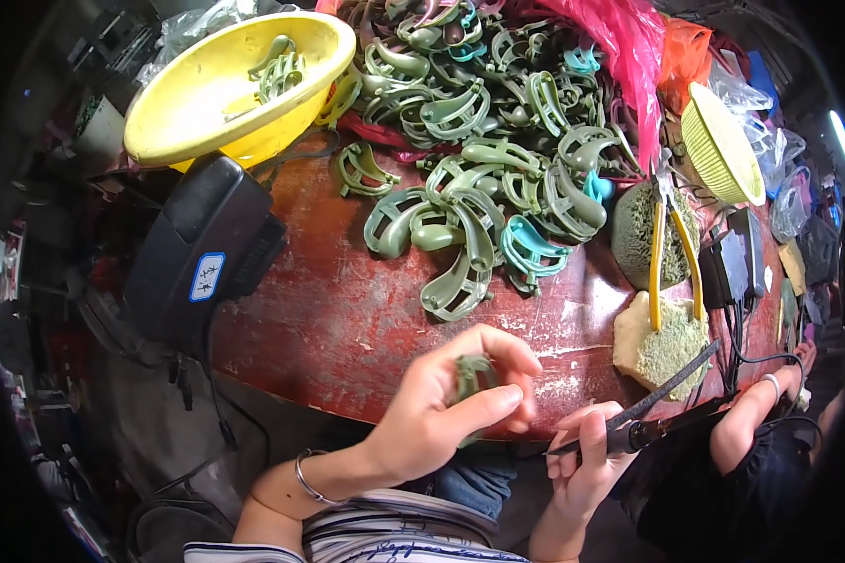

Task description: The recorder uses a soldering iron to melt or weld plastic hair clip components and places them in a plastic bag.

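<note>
My left hand (pixel 441 403), with a bangle at its wrist, curls round a dark green plastic hair-clip piece (pixel 472 377). The fingers cover much of that piece. Beside it, over the table's near edge, my right hand (pixel 587 455) grips a dark tool with a black handle (pixel 650 433). A thin grey, rough-looking strip (pixel 671 380) slants up and right next to this tool; I cannot tell whether the two are joined. Ahead of both hands lies a heap of green hair-clip pieces (pixel 465 216), curved and slotted, with a turquoise one (pixel 532 250) among them.
A yellow basin (pixel 197 108) with a few pieces sits far left, above a black box-shaped device (pixel 202 249). Yellow-handled pliers (pixel 657 253) stand by rough pale blocks (pixel 662 342). A green basket (pixel 723 145), cables and another person's arm (pixel 756 413) are at right.
</note>
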Tool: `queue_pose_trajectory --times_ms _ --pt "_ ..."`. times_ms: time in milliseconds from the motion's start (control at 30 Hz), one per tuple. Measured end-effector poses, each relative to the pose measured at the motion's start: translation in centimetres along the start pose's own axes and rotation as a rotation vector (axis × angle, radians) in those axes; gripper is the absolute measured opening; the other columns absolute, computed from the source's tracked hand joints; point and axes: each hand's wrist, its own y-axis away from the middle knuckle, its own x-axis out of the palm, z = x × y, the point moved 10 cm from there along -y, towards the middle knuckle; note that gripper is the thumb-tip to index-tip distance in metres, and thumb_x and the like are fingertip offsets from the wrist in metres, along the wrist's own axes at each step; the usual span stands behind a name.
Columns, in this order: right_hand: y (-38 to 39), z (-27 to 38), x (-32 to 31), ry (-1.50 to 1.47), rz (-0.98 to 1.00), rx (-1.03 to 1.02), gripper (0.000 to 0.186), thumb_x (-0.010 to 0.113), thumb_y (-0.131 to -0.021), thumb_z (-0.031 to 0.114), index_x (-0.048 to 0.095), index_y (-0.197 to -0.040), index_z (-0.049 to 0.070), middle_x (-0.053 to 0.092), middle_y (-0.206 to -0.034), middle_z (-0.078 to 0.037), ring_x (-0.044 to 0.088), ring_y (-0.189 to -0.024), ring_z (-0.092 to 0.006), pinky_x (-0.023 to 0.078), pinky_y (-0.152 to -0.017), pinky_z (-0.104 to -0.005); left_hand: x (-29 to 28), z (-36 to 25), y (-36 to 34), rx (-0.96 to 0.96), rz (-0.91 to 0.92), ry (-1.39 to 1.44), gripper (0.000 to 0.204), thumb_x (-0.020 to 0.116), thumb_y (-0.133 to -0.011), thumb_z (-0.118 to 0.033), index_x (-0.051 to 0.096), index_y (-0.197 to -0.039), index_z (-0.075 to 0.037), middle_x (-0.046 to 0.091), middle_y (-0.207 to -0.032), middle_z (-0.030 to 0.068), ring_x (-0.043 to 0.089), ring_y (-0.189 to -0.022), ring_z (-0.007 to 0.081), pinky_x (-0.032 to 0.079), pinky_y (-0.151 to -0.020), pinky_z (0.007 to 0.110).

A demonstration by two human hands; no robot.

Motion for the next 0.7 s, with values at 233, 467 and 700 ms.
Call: queue_pose_trajectory --times_ms 233,467,700 --pt "0.2 -0.3 0.2 0.058 -0.008 -0.01 0.022 0.055 -0.084 0.013 0.053 -0.071 -0.005 0.047 -0.047 -0.005 0.04 -0.033 -0.0061 0.033 -0.033 -0.0185 -1.5 -8.6 0.0 0.561 -0.498 -1.237 0.02 0.063 -0.069 0.002 0.057 -0.088 -0.002 0.048 -0.074 0.0039 0.046 -0.058 0.0072 0.038 -0.05 0.02" --pt "0.5 -0.3 -0.3 0.021 -0.009 -0.044 0.021 0.054 -0.084 0.012 0.053 -0.072 -0.005 0.049 -0.05 -0.006 0.041 -0.034 -0.006 0.034 -0.033 -0.0188 -2.4 -7.0 -1.0 0.366 -0.492 -1.483 0.029 0.07 -0.066 -0.005 0.055 -0.09 0.0 0.051 -0.068 0.0059 0.05 -0.053 0.0118 0.041 -0.049 0.023" --pt "0.4 0.1 -0.3 0.029 -0.012 -0.124 0.021 0.054 -0.084 0.015 0.054 -0.076 -0.004 0.049 -0.051 -0.005 0.041 -0.035 -0.0062 0.033 -0.034 -0.0184 -2.2 -1.5 -1.0 -0.151 -0.16 -0.633 0.012 0.063 -0.075 -0.009 0.054 -0.079 -0.001 0.056 -0.064 0.002 0.049 -0.048 0.0043 0.04 -0.044 0.017"
